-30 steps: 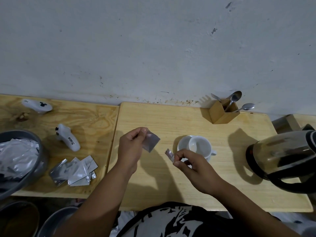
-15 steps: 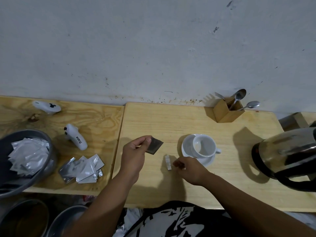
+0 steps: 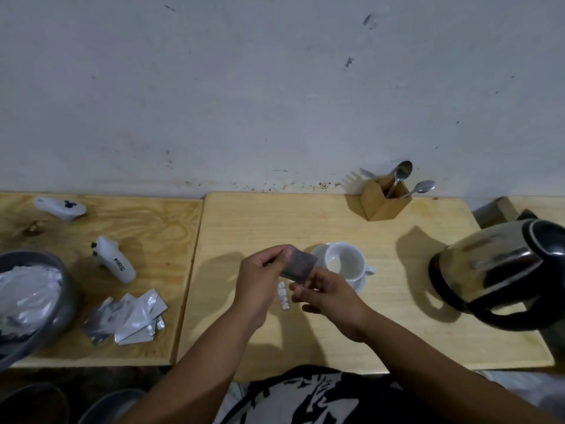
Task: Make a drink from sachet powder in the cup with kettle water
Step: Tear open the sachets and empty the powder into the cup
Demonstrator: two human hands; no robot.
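A small silver sachet [image 3: 299, 265] is held just left of the white cup [image 3: 345, 261], which stands on a white saucer [image 3: 357, 283]. My left hand [image 3: 263, 281] pinches the sachet's upper left edge. My right hand [image 3: 328, 293] touches its lower right corner with the fingertips. The torn-off strip [image 3: 283, 297] lies on the wooden table [image 3: 321, 221] below my hands. The steel kettle [image 3: 501, 270] with a black handle stands at the right edge.
A wooden holder [image 3: 383, 201] with spoons and a fork stands at the back. On the left table lie several empty sachets [image 3: 128, 315], two white controllers [image 3: 114, 263], and a grey bowl [image 3: 30, 301] of foil packets.
My right hand laid the torn strip on the table, then came back up to the sachet. My left hand brought the sachet right, closer to the cup.
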